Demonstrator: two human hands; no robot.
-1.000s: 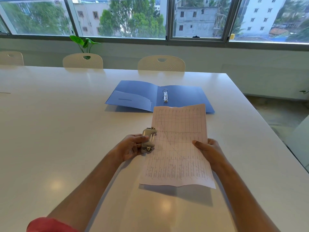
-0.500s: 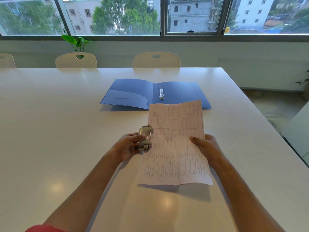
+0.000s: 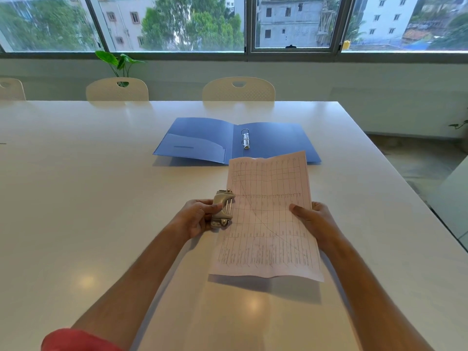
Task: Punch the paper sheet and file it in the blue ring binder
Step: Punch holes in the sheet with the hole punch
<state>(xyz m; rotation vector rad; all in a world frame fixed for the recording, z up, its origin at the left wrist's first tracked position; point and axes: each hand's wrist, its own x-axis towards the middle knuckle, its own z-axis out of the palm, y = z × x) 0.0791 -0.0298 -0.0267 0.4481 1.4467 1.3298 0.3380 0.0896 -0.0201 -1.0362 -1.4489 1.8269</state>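
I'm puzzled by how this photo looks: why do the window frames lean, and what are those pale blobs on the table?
Head view: the wide-angle lens bends the window frames outward; the blobs are soft glare on the glossy table; daylight from the windows casts a shadow under the lifted paper sheet; its print is too soft to read.

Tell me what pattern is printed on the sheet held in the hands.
A ruled grid of table lines with small text, on the pale pink paper sheet; head view.
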